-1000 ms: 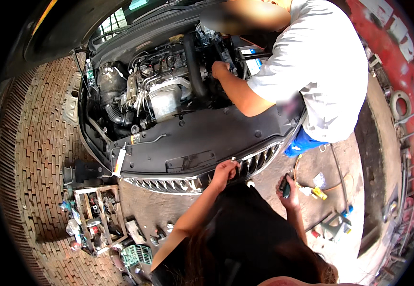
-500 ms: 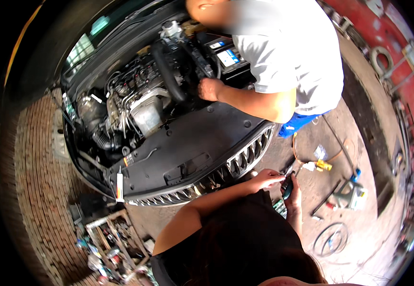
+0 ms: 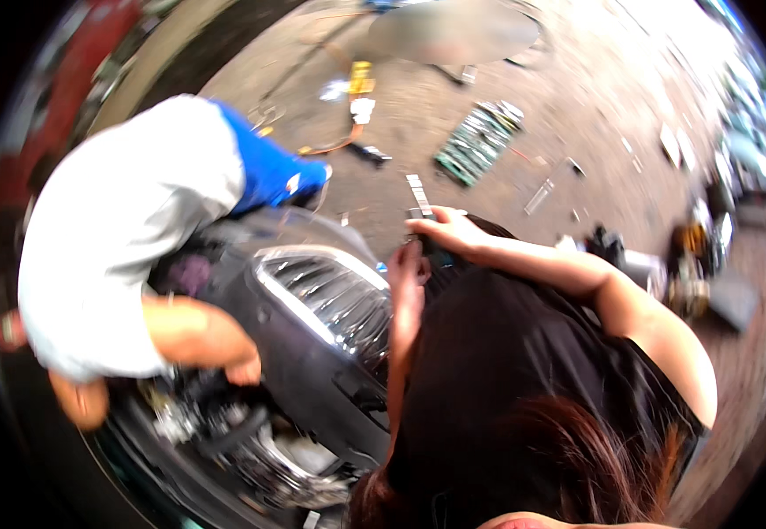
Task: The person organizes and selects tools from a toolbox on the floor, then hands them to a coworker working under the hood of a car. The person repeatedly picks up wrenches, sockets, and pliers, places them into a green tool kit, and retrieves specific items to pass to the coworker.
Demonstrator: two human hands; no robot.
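Note:
My right hand [image 3: 446,231] is closed around a dark tool with a teal part on its handle [image 3: 444,258], held in front of my black shirt. Just below and left of it, my left hand [image 3: 407,264] has its fingers closed against the same spot; motion blur hides what they grip. Past the right fingertips a pale, banded strip [image 3: 416,192] sticks up; whether it belongs to the tool cannot be told. On the floor beyond lies a green tray of sockets and bits [image 3: 478,145].
At left a person in a white shirt [image 3: 127,229] leans over the car's open engine bay, near the chrome grille [image 3: 321,295]. A yellow piece on an orange cable [image 3: 361,78] and a dark tool [image 3: 370,154] lie on the floor. Assorted parts [image 3: 700,256] stand at right.
My view has swung round: the car and the other person now sit at lower left, and the socket tray shows fully. My hands stay close together at the tool.

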